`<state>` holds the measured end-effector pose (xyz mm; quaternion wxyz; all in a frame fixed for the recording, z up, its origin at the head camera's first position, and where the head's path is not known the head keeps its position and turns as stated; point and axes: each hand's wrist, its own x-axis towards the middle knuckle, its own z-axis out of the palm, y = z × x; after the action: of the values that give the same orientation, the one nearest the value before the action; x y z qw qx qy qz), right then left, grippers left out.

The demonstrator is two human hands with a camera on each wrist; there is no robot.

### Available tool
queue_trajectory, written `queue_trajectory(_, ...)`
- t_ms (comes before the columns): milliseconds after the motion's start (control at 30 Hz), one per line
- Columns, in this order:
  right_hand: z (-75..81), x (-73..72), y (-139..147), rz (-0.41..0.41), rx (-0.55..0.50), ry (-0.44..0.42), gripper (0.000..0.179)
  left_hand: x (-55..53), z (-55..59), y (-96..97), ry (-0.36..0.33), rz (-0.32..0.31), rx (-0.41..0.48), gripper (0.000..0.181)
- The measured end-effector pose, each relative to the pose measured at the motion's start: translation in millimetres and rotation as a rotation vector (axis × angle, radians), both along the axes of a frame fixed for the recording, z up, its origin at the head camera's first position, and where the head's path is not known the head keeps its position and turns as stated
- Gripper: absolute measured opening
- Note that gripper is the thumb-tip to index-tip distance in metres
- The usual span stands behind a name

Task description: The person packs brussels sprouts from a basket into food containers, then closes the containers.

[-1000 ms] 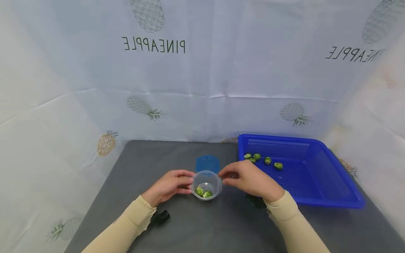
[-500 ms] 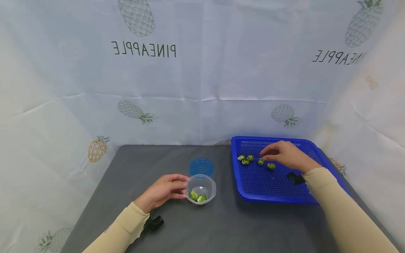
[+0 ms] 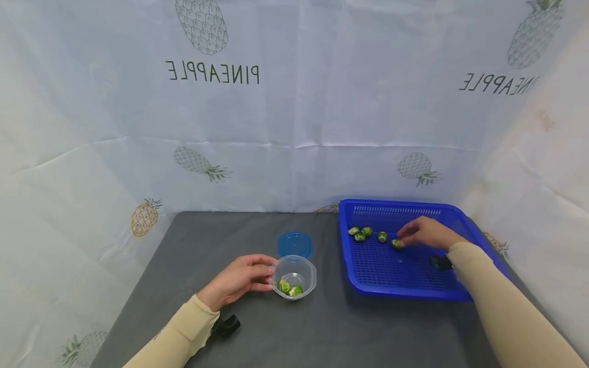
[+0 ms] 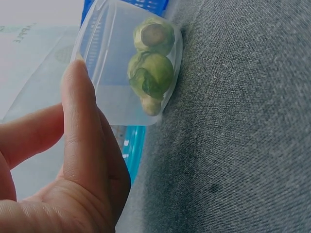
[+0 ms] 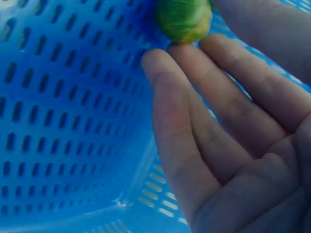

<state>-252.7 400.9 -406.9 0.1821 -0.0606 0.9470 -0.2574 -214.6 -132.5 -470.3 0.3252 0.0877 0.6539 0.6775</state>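
Observation:
In the head view my left hand [image 3: 241,280] rests its fingers against the left side of a clear plastic container [image 3: 309,273] standing on the table. The left wrist view shows these fingers fairly straight, one fingertip at the container's wall [image 4: 109,82]. Two Brussels sprouts [image 4: 151,73] lie inside on the container's bottom. Over at the right, my right hand [image 3: 425,234] reaches into a blue basket [image 3: 352,278] and pinches a Brussels sprout [image 3: 396,244] with thumb and fingertips. That sprout [image 5: 184,19] is cut off by the top edge of the right wrist view.
Several more Brussels sprouts [image 3: 366,232] lie in the basket's left part. Behind the container a blue lid [image 3: 294,243] lies on the grey table [image 3: 317,332]. White cloth [image 3: 276,117] printed with pineapples hangs around the back and sides.
My right hand has gone from beside the container into the basket, then slightly right and down onto a Brussels sprout. The left hand stays at the container.

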Motion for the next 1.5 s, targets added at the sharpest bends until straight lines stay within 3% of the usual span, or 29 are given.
queue_trajectory(167,1.7,-3.7,1.7,0.001,-0.001,-0.039,0.044,-0.3,0.7,1.9,0.006,0.000,0.003,0.050)
queue_trajectory(800,1.1,-4.4,-10.2,0.016,0.027,-0.016,0.027,-0.9,2.4,0.1,-0.008,0.003,-0.001,0.045)
queue_trajectory(1200,26.5,14.1,-26.1,0.058,0.041,0.061,0.030,2.3,1.9,-0.9,-0.008,0.004,0.005,0.046)
queue_trajectory(1500,52.5,37.9,-66.2,0.089,0.023,0.161,0.031,4.0,4.3,-1.3,0.002,-0.006,0.002,0.048)
